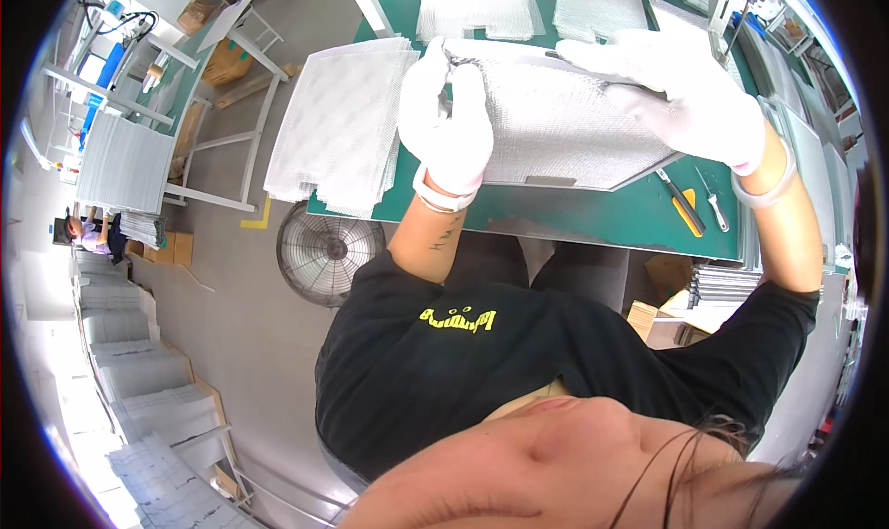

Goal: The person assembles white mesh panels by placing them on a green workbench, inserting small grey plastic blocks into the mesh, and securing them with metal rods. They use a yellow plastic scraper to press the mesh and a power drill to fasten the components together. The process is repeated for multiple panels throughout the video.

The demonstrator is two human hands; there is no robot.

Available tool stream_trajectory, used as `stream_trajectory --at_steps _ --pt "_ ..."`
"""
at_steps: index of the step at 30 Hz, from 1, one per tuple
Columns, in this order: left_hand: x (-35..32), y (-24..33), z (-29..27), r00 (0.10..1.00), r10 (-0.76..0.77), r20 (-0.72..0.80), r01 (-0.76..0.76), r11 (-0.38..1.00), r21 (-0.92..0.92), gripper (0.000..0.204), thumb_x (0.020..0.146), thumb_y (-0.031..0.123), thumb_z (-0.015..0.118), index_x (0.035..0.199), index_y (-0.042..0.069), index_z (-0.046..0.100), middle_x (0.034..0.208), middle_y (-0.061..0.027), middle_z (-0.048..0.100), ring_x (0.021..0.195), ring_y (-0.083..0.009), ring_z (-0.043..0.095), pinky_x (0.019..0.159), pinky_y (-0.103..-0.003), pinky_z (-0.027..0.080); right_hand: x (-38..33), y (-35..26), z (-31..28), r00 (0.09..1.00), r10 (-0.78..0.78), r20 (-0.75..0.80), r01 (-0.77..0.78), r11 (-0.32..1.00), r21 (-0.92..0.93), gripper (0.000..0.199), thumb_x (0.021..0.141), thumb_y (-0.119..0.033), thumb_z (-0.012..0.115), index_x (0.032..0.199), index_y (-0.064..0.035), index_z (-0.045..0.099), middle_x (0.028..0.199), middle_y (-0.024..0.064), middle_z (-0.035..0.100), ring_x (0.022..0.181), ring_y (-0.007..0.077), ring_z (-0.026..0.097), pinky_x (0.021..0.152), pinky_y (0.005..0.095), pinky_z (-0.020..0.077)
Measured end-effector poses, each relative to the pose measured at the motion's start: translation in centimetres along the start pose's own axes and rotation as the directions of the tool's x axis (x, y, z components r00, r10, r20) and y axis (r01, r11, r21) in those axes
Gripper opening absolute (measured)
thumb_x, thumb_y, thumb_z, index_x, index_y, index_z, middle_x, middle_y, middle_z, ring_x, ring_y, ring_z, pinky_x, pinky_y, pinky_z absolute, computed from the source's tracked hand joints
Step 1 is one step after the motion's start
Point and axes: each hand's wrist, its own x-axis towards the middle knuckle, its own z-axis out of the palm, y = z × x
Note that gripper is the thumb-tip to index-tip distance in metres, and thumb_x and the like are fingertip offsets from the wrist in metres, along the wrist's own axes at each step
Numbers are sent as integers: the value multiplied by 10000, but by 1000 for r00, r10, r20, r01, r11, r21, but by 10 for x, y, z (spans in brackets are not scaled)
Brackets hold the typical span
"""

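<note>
A silvery mesh panel (565,126) with a thin frame is held at a tilt over the green table (546,216). My left hand (446,117), in a white glove, grips its left edge, thumb and fingers around the side. My right hand (681,89), also gloved in white, holds the upper right edge, its fingers stretched along the top. A small dark tab (550,181) shows on the panel's near edge. Under the right forearm lie a tool with an orange and black handle (687,212) and a thin tool with a white handle (717,212).
Loose mesh sheets (338,117) overhang the table's left edge. More mesh stacks (477,6) lie at the back. A round floor fan (331,251) stands below left. Another worktable (190,75) and stacked panels (125,163) are farther left, with a person (93,233) near them.
</note>
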Motion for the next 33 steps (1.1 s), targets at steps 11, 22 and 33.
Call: stream_trajectory --at_steps 11,22,33 --pt "12 0 -4 982 -176 64 187 941 -283 415 890 -22 731 1297 -39 649 1054 -91 709 916 -159 683 790 -278 560 -2 6 2 999 14 35 -16 999 40 522 868 4 691 1382 -87 672 933 138 688 825 280 657 772 355 526" --pt "27 -19 -5 961 118 251 -28 942 -336 257 935 -20 580 1191 -11 577 1057 -118 654 876 -170 635 779 -305 523 -2 0 -42 943 -55 329 97 989 -111 575 964 -204 694 1474 4 525 1304 113 666 1129 217 643 994 355 515" --pt "12 -40 -15 945 197 261 -201 979 -9 378 927 -58 521 1303 -71 486 1289 -160 495 1005 -198 575 887 -317 492 -299 -4 117 521 829 -202 -848 477 -231 542 810 -46 742 1346 -78 662 1232 162 701 1174 352 656 1071 435 484"
